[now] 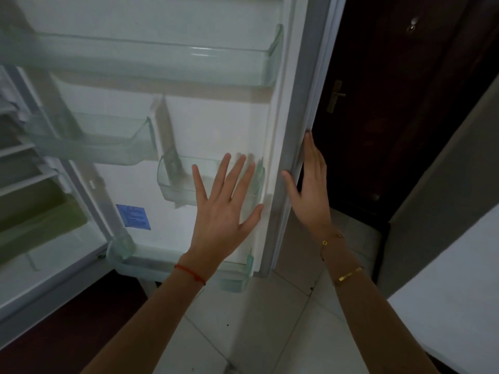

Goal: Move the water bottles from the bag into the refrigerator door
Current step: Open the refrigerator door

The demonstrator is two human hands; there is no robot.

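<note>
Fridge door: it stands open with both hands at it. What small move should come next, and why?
Probably let go and turn for a first bottle. The refrigerator door is wide open, its bins look empty, the right hand rests straight-fingered on the door's edge, the left hand hovers open, and neither a bottle nor the bag is in view.
</note>
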